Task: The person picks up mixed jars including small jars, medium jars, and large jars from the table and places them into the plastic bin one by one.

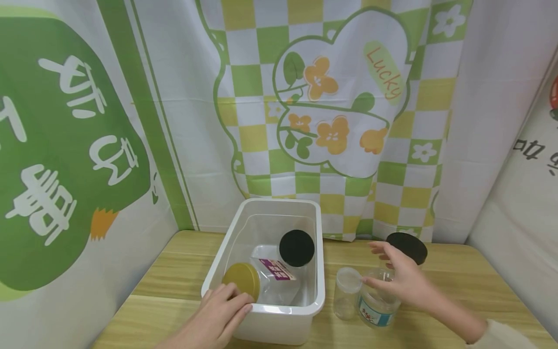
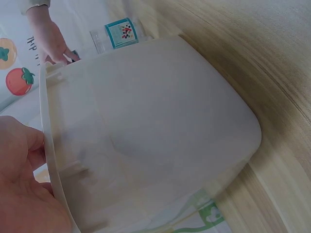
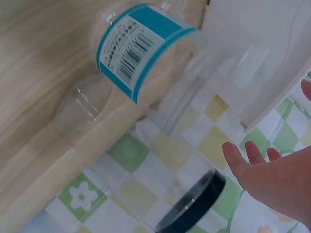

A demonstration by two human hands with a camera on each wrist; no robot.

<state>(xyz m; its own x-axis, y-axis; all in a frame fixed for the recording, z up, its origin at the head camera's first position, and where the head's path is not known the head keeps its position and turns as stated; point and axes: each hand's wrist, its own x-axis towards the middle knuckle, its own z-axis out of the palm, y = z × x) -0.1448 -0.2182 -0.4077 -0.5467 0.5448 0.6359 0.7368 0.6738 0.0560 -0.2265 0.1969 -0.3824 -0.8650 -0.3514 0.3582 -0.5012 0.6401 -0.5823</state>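
Observation:
On the table stands a white plastic bin [image 1: 273, 324], and my left hand [image 1: 220, 312] grips its near rim. The left wrist view shows that hand [image 2: 26, 179] at the rim, beside the bin's outer wall [image 2: 146, 111]. My right hand [image 1: 407, 281] hovers with extended, parted fingers over a lidless clear jar [image 1: 378, 315] with a blue-and-white label. Left of this jar is a smaller clear container [image 1: 347, 298]; behind it is a clear jar with a black lid [image 1: 407, 248]. In the right wrist view, the right hand [image 3: 277, 179] holds nothing.
Inside the bin lie a container with a yellow lid [image 1: 241, 280], another with a black lid [image 1: 296, 248], and a purple label [image 1: 277, 270] on clear plastic. The wooden table [image 1: 174, 276] ends against patterned cloth [image 1: 261, 160] hung behind and at both sides.

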